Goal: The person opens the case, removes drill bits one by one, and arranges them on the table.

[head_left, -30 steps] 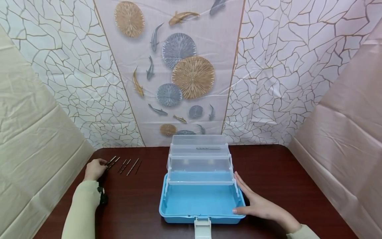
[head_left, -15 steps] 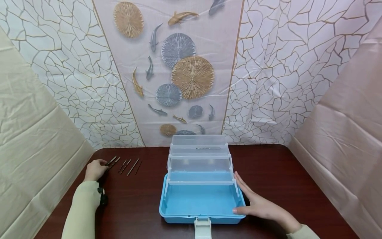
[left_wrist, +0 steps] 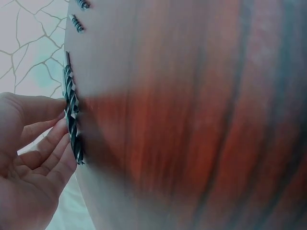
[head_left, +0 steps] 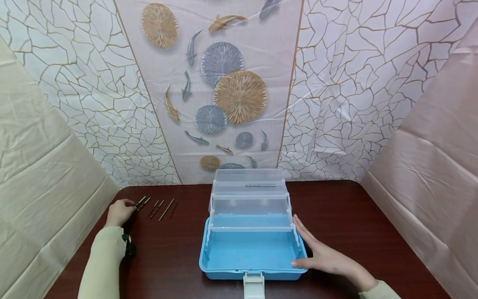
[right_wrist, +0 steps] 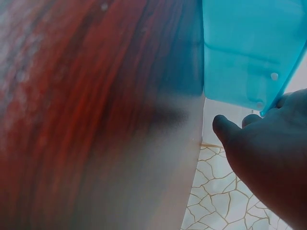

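My left hand (head_left: 120,212) is at the far left of the table, pinching a dark twist drill bit (left_wrist: 72,115) between thumb and fingertips. A second drill bit lies close alongside it, and the two overlap in the left wrist view. To the right, several more drill bits (head_left: 166,209) lie slanted on the table. My right hand (head_left: 323,256) rests at the right side of the blue toolbox (head_left: 254,275), its fingers spread and fairly straight along the wall, thumb over the front corner of the rim. One silvery drill bit (head_left: 260,185) lies in the toolbox's upper clear tray.
The toolbox stands with its clear stepped trays (head_left: 251,207) raised at the back and its white latch (head_left: 254,285) hanging at the front. Around it is a dark red-brown table (head_left: 168,257). Patterned cloth (head_left: 239,137) hangs behind and along both sides.
Almost nothing differs. Both hands, the drill bits and the toolbox keep their places, while the head view shifts very slightly.
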Available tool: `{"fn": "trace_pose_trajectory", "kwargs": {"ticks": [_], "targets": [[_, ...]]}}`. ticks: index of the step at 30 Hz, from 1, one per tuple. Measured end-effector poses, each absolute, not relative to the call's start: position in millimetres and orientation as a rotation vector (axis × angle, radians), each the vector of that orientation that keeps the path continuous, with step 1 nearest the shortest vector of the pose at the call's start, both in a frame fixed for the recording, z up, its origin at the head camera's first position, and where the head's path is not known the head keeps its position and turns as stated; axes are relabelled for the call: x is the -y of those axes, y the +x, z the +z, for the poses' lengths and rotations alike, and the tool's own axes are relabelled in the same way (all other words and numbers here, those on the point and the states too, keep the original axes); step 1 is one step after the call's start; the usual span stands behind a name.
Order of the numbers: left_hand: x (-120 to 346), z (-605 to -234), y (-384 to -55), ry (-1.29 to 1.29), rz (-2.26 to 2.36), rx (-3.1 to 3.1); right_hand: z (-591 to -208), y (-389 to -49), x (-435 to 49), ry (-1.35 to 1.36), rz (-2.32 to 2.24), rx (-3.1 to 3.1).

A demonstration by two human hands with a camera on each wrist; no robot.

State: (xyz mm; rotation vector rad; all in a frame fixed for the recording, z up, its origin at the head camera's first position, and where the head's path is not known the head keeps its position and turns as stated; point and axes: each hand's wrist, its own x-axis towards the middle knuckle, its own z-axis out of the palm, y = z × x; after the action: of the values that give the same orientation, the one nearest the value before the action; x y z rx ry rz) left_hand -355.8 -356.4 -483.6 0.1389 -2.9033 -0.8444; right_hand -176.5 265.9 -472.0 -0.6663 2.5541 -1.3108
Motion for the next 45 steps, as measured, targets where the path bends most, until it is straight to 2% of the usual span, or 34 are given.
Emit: {"fn": "trace_pose_trajectory", "kwargs": {"ticks": [17, 38, 45], "targets": [[341.5, -448.7, -372.7, 0.009, -0.825, 2.854, -470.9, -178.5, -265.3, -0.706, -1.317, -2.563], [257.1, -380.7, -395.0, -0.329, -0.861, 2.749, -471.7, -178.1, -264.7, -0.665, -1.289, -2.566], [222.2, -363.8, -397.5, -0.36, -0.909, 2.759, -473.2, -178.1, -265.7, -0.667, -1.286, -2.568]]}}
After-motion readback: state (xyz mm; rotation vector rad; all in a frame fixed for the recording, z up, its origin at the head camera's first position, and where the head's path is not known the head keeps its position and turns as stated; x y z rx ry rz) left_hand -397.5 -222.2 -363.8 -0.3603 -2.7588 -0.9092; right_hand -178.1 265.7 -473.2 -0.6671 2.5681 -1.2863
